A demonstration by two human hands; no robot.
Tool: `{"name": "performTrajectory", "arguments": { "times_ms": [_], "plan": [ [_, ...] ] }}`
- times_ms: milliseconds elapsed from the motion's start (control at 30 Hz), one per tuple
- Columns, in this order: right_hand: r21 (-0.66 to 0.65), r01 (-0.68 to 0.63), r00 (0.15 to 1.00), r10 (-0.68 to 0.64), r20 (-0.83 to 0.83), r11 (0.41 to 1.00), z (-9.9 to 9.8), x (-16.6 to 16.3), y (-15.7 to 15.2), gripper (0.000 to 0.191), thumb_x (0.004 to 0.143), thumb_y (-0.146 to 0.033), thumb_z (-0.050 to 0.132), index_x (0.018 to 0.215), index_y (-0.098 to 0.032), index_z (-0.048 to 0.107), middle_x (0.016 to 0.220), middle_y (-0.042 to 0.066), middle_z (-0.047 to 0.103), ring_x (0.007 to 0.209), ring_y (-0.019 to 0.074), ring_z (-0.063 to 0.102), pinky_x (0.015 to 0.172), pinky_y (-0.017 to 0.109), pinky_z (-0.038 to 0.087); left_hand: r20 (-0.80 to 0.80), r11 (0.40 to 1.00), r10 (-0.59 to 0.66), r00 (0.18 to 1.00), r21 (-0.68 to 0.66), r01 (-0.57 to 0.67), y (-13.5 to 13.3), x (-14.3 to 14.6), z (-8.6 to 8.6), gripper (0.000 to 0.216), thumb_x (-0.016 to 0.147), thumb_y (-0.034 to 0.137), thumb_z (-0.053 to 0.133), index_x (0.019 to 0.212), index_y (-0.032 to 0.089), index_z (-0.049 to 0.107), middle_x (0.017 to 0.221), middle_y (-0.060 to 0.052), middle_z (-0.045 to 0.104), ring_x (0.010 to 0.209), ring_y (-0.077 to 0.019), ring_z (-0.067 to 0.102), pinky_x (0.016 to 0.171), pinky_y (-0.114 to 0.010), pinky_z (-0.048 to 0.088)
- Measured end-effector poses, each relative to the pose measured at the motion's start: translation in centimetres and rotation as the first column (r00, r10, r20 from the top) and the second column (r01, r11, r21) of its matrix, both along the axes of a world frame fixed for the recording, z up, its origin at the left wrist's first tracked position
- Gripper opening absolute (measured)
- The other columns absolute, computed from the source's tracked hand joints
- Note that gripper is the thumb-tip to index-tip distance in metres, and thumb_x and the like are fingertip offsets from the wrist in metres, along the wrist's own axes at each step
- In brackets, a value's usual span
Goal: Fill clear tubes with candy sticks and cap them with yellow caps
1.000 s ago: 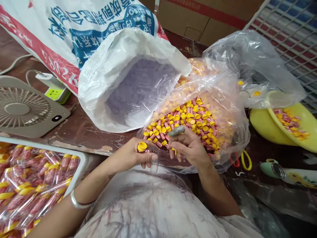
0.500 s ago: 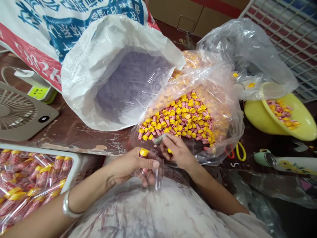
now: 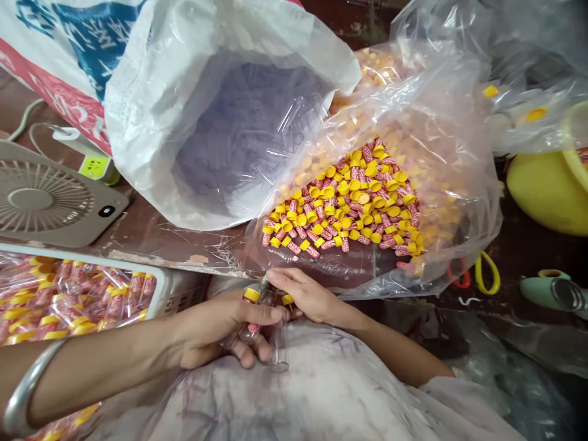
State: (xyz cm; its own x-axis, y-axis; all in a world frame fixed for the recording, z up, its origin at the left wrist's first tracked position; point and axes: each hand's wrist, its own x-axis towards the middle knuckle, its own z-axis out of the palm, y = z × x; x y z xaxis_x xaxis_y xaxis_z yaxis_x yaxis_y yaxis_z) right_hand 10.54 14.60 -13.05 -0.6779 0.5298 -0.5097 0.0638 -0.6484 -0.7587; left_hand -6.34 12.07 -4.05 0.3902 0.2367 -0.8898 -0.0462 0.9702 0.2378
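My left hand (image 3: 215, 324) is closed around several clear plastic tubes. One clear tube (image 3: 279, 352) points down past the thumb, and a yellow cap (image 3: 251, 295) with a red-and-white piece below it shows above the fingers. Against it is my right hand (image 3: 312, 297), its fingers closed on a small piece with a yellow cap (image 3: 287, 300). Something grey-green covers a fingertip of that hand. Just beyond the hands, a pile of yellow-capped red-and-white pieces (image 3: 340, 208) spills from a clear plastic bag (image 3: 463, 184).
A white woven sack (image 3: 142, 153) lies open with clear tubes inside. To the left are a small fan (image 3: 46, 196) and a white basket (image 3: 172, 288) of filled, capped tubes. Yellow-handled scissors (image 3: 487, 272), a green bottle (image 3: 546, 291) and a yellow bowl (image 3: 546, 190) are at right.
My right hand has come down and left from the pile's edge to meet my left hand, bringing the yellow-capped piece to the tubes. The view has shifted closer.
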Motion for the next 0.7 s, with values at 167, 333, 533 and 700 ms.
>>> {"name": "performTrajectory", "arguments": {
  "times_ms": [167,333,533,700],
  "plan": [
    [0.003,-0.033,0.999,0.033,-0.024,0.999,-0.6,0.3,0.2,0.050,0.091,-0.068,0.059,0.101,-0.021,0.070,0.086,0.001,0.068,0.061,0.0108,0.055,0.046,0.019,0.038,-0.004,1.000,0.017,1.000,-0.023,-0.017,-0.2,0.6,0.4,0.038,0.069,0.036,0.086,0.091,0.012,0.065,0.067,0.002,0.062,0.051,-0.0118,0.066,0.037,-0.014,0.048],
    [0.012,-0.036,0.999,0.037,-0.040,0.999,-0.4,1.0,0.3,0.051,0.093,-0.068,0.057,0.099,-0.018,0.069,0.078,0.000,0.066,0.058,0.0101,0.053,0.045,0.018,0.036,-0.025,0.999,0.026,0.999,-0.024,-0.027,0.1,1.1,0.5,0.038,0.068,0.033,0.088,0.091,0.014,0.064,0.070,0.004,0.062,0.048,-0.0106,0.065,0.035,-0.014,0.047],
    [-0.065,-0.014,0.989,0.004,-0.145,0.998,-0.5,0.9,0.2,0.052,0.091,-0.070,0.057,0.088,-0.018,0.062,0.074,-0.002,0.062,0.051,0.0079,0.049,0.041,0.017,0.034,-0.003,1.000,0.005,1.000,-0.027,-0.005,0.0,1.5,0.6,0.039,0.068,0.034,0.088,0.091,0.014,0.064,0.072,0.002,0.064,0.049,-0.0118,0.065,0.036,-0.016,0.048],
    [0.039,0.103,0.986,-0.097,-0.135,0.994,1.2,0.8,0.0,0.049,0.087,-0.067,0.063,0.077,-0.020,0.054,0.063,-0.006,0.050,0.046,0.0075,0.041,0.040,0.020,0.030,-0.035,0.998,-0.026,0.999,0.060,0.028,-0.2,0.8,0.7,0.046,0.066,0.039,0.088,0.101,0.017,0.067,0.077,-0.001,0.068,0.051,-0.0128,0.065,0.037,-0.017,0.047]
  ]
}}
